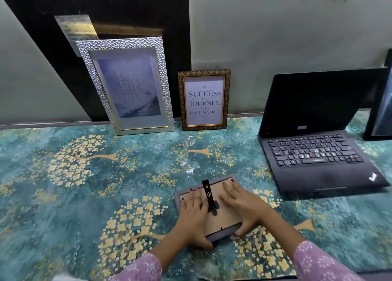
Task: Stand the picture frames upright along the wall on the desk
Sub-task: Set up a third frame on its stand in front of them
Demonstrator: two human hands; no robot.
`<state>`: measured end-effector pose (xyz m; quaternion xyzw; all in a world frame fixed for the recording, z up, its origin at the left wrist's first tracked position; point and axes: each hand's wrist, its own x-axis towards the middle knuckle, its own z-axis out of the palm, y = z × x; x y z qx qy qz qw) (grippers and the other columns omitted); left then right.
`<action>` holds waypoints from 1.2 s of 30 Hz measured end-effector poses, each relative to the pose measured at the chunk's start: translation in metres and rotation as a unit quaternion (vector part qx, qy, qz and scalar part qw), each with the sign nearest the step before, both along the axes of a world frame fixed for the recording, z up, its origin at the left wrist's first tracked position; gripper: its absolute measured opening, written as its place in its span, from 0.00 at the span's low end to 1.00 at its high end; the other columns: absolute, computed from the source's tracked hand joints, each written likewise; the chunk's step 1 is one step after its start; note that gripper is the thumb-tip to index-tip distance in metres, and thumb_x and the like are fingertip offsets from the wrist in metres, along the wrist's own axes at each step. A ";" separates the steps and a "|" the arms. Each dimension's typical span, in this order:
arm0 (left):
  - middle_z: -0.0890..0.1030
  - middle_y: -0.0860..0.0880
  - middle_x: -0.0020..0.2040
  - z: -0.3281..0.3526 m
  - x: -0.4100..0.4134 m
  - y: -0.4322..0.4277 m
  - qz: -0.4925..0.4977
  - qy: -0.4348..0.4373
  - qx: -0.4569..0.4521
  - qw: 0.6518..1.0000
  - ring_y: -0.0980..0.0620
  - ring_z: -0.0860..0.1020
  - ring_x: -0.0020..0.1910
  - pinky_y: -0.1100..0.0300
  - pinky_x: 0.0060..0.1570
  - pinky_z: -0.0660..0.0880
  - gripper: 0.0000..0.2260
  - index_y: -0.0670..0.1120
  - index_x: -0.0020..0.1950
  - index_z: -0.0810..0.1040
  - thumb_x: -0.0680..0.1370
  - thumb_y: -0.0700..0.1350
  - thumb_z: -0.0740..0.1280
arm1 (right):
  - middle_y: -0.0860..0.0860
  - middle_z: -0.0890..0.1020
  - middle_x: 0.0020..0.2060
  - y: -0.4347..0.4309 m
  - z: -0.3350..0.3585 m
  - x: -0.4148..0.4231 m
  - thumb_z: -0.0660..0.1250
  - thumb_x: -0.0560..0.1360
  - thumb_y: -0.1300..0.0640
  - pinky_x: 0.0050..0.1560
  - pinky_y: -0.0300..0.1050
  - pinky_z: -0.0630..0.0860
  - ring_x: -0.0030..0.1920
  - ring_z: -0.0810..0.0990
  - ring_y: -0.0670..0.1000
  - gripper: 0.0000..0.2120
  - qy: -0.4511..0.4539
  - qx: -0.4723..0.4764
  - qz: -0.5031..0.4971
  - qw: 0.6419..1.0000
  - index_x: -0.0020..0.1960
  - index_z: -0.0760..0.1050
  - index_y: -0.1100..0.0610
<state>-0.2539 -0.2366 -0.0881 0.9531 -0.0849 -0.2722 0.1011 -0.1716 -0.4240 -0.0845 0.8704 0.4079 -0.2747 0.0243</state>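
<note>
A small grey picture frame (pixel 220 223) lies face down near the desk's front edge, its brown backing up and its black stand (pixel 209 192) raised. My left hand (pixel 194 215) rests on the frame's left half with the thumb under its near edge. My right hand (pixel 241 206) covers the right half, thumb hooked at the near right corner. Both hands grip the frame. A tall silver frame (pixel 127 85) and a smaller dark patterned frame (pixel 204 100) reading "Success is a journey" stand leaning against the wall (pixel 275 37) at the back.
An open black laptop (pixel 314 136) sits at the right. Another dark frame or screen (pixel 379 111) stands at the far right edge. The desk (pixel 84 174) has a teal floral cover. A dark panel (pixel 106 15) is on the wall behind the silver frame.
</note>
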 end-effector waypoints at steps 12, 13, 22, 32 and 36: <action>0.84 0.44 0.47 0.107 0.096 0.072 0.088 0.014 -0.217 0.972 0.57 0.78 0.38 0.74 0.38 0.72 0.18 0.43 0.53 0.82 0.65 0.45 0.69 | 0.53 0.86 0.38 0.023 0.088 0.056 0.68 0.68 0.48 0.37 0.37 0.75 0.35 0.81 0.46 0.12 -0.017 0.320 -0.162 0.933 0.44 0.82 0.55; 0.84 0.44 0.44 0.112 0.100 0.075 0.102 -0.025 -0.208 0.972 0.58 0.77 0.35 0.73 0.36 0.71 0.14 0.43 0.52 0.82 0.68 0.44 0.69 | 0.53 0.86 0.40 0.026 0.090 0.066 0.71 0.68 0.51 0.40 0.32 0.75 0.38 0.80 0.44 0.11 -0.033 0.348 -0.184 0.919 0.46 0.82 0.56; 0.80 0.46 0.44 0.071 0.100 0.102 0.400 -0.204 -0.370 0.813 0.46 0.79 0.47 0.54 0.44 0.80 0.09 0.45 0.50 0.77 0.71 0.40 0.71 | 0.56 0.78 0.47 0.048 0.047 0.101 0.69 0.71 0.60 0.44 0.45 0.74 0.47 0.77 0.55 0.19 0.144 0.487 -0.471 0.721 0.57 0.64 0.55; 0.80 0.47 0.43 0.041 0.103 0.086 0.491 -0.118 -0.495 0.707 0.54 0.77 0.40 0.71 0.27 0.75 0.07 0.46 0.51 0.73 0.80 0.45 0.56 | 0.51 0.79 0.42 0.058 0.018 0.081 0.61 0.76 0.61 0.33 0.31 0.76 0.45 0.79 0.51 0.06 0.170 0.513 -0.510 0.669 0.52 0.71 0.58; 0.79 0.48 0.46 0.032 0.101 0.089 0.481 -0.111 -0.495 0.715 0.54 0.78 0.42 0.68 0.32 0.77 0.10 0.46 0.57 0.72 0.80 0.46 0.55 | 0.49 0.79 0.41 0.059 0.014 0.072 0.62 0.75 0.61 0.32 0.27 0.75 0.42 0.78 0.46 0.08 0.172 0.527 -0.519 0.650 0.54 0.70 0.59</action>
